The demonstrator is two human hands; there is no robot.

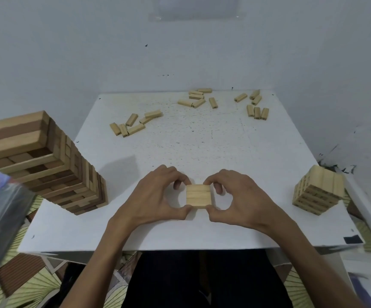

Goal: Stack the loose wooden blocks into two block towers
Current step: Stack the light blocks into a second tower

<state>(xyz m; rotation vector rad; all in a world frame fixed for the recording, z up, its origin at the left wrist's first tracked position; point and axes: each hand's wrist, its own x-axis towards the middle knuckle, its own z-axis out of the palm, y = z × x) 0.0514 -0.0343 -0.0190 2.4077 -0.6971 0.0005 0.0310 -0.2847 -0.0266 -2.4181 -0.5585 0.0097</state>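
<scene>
Left hand [157,195] and right hand [242,194], fingers [218,187] clamped on a block row [198,195], seemingly three wide, square it near the worktop's [202,230] front edge; next likely needs a crosswise layer from the loose blocks [136,129] beyond.

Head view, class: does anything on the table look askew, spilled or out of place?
Yes. Loose blocks lie scattered at all angles across the far half of the table. The short tower stands right at the right edge, its layers not quite flush. The left hand and right hand pinch a neat block layer.
</scene>
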